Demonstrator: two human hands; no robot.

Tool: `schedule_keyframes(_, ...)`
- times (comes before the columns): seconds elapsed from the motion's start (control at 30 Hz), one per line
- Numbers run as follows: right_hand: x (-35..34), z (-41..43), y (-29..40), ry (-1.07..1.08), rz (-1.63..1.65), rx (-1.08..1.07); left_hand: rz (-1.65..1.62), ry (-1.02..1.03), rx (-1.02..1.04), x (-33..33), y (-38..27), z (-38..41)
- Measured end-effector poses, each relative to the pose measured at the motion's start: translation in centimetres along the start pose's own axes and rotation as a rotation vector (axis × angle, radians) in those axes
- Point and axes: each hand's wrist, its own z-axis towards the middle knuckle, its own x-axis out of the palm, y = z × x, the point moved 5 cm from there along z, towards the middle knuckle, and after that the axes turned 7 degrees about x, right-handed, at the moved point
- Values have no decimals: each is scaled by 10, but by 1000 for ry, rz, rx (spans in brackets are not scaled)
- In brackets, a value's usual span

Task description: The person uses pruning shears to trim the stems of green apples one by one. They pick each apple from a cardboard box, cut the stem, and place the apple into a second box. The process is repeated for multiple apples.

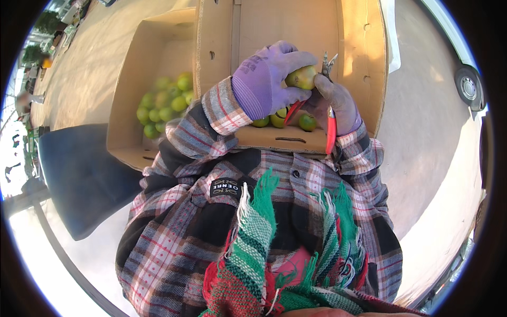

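Note:
In purple work gloves, both of my hands are over an open cardboard box (257, 138). My left hand (273, 77) grips a round yellow-green fruit (302, 77) with dark marks on its skin. A pair of red-handled hand snips (331, 130) is held in my right hand (336, 99), with the metal blades pointing up past the thumb. That thumb touches the fruit's right side. Below my hands several green fruits, one of them at the right (307, 122), lie along the box's near wall; my gloves and the handles partly hide them.
A second cardboard box (128, 87) on the left holds a heap of green fruits (166, 103). Beside it is a dark flat panel (87, 174). Concrete floor (420, 99) extends to the right, where a vehicle's wheel (469, 88) shows. My scarf's fringed ends (257, 222) hang in front of me.

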Motion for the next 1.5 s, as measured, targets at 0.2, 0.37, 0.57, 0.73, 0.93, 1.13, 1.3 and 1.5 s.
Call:
schedule_keyframes(0.2, -4, -11, -4, -303, -972, -99, 284, -497, 38, -86, 10, -34)
schedule_keyframes(0.37, 11, -15, -2, -256, -1119, -66, 115, -595, -458, -167, 116, -143)
schedule_keyframes(0.57, 23, -15, 3, -234, -1125, -77, 512, 109, -934, -109, 193, -249)
schedule_keyframes(0.73, 23, -19, 3, -228, -1134, -71, 441, 295, -815, -50, 191, -241)
schedule_keyframes(0.93, 27, -16, 4, -207, -1190, -76, 530, 612, -735, -12, 182, -233)
schedule_keyframes(1.13, 28, -17, 5, -192, -1172, -84, 596, 648, -776, -3, 202, -250)
schedule_keyframes(1.3, 26, -18, 7, -220, -1210, -116, 637, 575, -864, 11, 207, -259)
schedule_keyframes(1.5, 20, -17, 16, -314, -1157, -196, 625, 487, -763, 28, 220, -260)
